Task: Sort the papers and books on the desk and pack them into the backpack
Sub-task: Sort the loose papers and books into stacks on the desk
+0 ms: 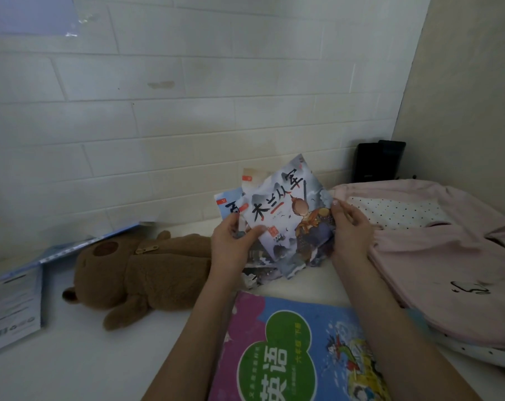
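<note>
Both hands, left hand [233, 241] and right hand [351, 230], grip a fanned stack of thin picture books [286, 218] above the table [71, 357]. Loosely aligned, the lower ones could slip out.

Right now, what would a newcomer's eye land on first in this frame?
Most likely the fanned picture books held up at centre, gripped by the left hand and right hand. Next, the brown plush bear backpack lying on the desk to the left, and the bright pink and blue textbook lying flat nearest the camera. Pink clothing is heaped on the right.
</note>
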{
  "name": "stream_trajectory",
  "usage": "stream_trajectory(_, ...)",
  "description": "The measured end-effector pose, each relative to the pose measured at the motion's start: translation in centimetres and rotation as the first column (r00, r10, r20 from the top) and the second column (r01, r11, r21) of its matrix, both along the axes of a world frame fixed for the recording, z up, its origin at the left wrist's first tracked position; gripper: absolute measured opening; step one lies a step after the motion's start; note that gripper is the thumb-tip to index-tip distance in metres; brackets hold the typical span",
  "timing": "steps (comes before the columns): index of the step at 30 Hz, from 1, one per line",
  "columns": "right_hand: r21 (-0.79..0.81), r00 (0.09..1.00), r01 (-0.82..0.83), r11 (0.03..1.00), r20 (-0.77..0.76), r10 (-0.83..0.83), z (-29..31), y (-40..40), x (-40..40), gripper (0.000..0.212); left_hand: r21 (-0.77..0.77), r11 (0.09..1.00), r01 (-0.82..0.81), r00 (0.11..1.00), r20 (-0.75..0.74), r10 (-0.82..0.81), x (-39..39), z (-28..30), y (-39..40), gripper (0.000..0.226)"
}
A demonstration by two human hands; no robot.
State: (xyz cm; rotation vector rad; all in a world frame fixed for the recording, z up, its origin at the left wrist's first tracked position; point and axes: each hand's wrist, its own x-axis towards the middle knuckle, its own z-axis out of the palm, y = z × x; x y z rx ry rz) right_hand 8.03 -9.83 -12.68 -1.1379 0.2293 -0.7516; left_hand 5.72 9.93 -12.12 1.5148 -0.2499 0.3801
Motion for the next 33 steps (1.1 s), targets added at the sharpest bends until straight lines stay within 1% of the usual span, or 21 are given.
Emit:
stream_trajectory(3,-0.313,0.998,-0.017,0.949,-0.056,-0.001,0.5,-0.7,-0.3,0.01,0.048,0.994,-0.098,0.994,0.061,0.095,0.2,-0.5,0.5,0.018)
stream_trajectory(5,-0.492,0.993,-0.065,0.868,-0.115,0.01,1.2,-1.1,-0.6,0.027,0.099,0.984,-0.146,0.987,0.086,0.138,0.5,-0.5,0.6,0.005)
stream_trajectory(7,-0.61,0.989,-0.089,0.787,-0.147,-0.002,1.3,-1.3,-0.8,0.032,0.14,0.975,-0.172,0.982,0.1,0.159,0.7,-0.7,0.5,0.014)
stream_trajectory(8,-0.62,0.989,-0.081,0.78,-0.147,-0.014,1.2,-1.0,-0.9,0.032,0.14,0.974,-0.177,0.98,0.116,0.161,0.8,-0.9,0.3,0.022)
stream_trajectory(10,-0.534,0.987,-0.065,0.843,-0.161,-0.026,0.5,-0.3,-0.7,0.032,0.117,0.97,-0.211,0.963,0.195,0.186,0.5,-1.1,0.0,0.036)
stream_trajectory(12,-0.454,0.973,-0.097,0.886,-0.232,-0.012,0.1,0.9,-0.7,0.026,0.124,0.955,-0.268,0.938,0.259,0.23,0.3,-1.1,-0.4,0.032)
stream_trajectory(13,-0.441,0.959,-0.17,0.881,-0.28,0.045,-0.1,1.4,-0.7,0.026,0.135,0.946,-0.295,0.929,0.27,0.251,0.2,-1.0,-0.5,0.023)
stream_trajectory(14,-0.43,0.944,-0.255,0.866,-0.306,0.126,-0.4,1.8,-0.6,0.029,0.142,0.937,-0.318,0.924,0.268,0.273,0.1,-0.7,-0.7,0.022)
stream_trajectory(15,-0.41,0.925,-0.331,0.85,-0.317,0.208,-0.4,2.1,-0.7,0.035,0.142,0.934,-0.327,0.924,0.255,0.285,0.0,-0.5,-0.7,0.032)
stream_trajectory(16,-0.378,0.907,-0.39,0.84,-0.313,0.281,-0.7,2.1,-0.5,0.043,0.127,0.942,-0.31,0.932,0.238,0.275,0.0,-0.5,-0.7,0.043)
stream_trajectory(18,-0.325,0.882,-0.448,0.833,-0.312,0.353,-1.1,1.8,-0.4,0.055,0.045,0.976,-0.214,0.96,0.196,0.202,-0.1,-0.4,-0.5,0.06)
stream_trajectory(20,-0.336,0.88,-0.466,0.818,-0.274,0.389,-0.8,1.7,-0.7,0.053,-0.072,0.992,-0.104,0.983,0.143,0.113,-0.1,-0.2,-0.2,0.07)
stream_trajectory(21,-0.348,0.874,-0.484,0.803,-0.24,0.423,-0.4,1.7,-0.9,0.055,-0.112,0.992,-0.064,0.993,0.095,0.075,-0.2,0.1,-0.1,0.067)
stream_trajectory(22,-0.344,0.864,-0.504,0.792,-0.198,0.463,-0.2,1.7,-1.0,0.062,-0.148,0.988,-0.031,0.999,0.038,0.037,-0.2,0.4,-0.1,0.052)
stream_trajectory(24,-0.273,0.841,-0.54,0.796,-0.15,0.519,0.4,1.9,-1.4,0.072,-0.219,0.976,0.023,0.995,-0.088,-0.043,-0.5,1.2,-0.3,0.012)
stream_trajectory(25,-0.224,0.849,-0.529,0.818,-0.14,0.51,0.6,1.9,-1.5,0.071,-0.238,0.97,0.047,0.989,-0.127,-0.079,-0.7,1.4,-0.4,0.007)
stream_trajectory(26,-0.181,0.863,-0.504,0.844,-0.124,0.489,0.9,2.0,-1.7,0.067,-0.242,0.968,0.066,0.985,-0.137,-0.102,-0.9,1.6,-0.5,0.011)
stream_trajectory(28,-0.134,0.879,-0.477,0.869,-0.097,0.468,1.1,1.8,-2.0,0.061,-0.18,0.977,0.11,0.987,-0.092,-0.129,-1.3,1.8,-0.6,0.015)
stream_trajectory(29,-0.14,0.878,-0.478,0.867,-0.093,0.47,1.1,1.6,-2.1,0.066,-0.131,0.982,0.136,0.988,-0.058,-0.145,-1.5,1.9,-0.7,0.017)
stream_trajectory(31,-0.189,0.864,-0.503,0.843,-0.126,0.487,1.2,1.3,-2.3,0.086,-0.076,0.979,0.191,0.98,-0.043,-0.194,-1.8,1.8,-0.9,0.019)
stream_trajectory(33,-0.253,0.86,-0.51,0.822,-0.133,0.493,1.3,1.0,-2.4,0.091,-0.066,0.975,0.212,0.973,-0.08,-0.217,-1.9,1.7,-1.1,0.02)
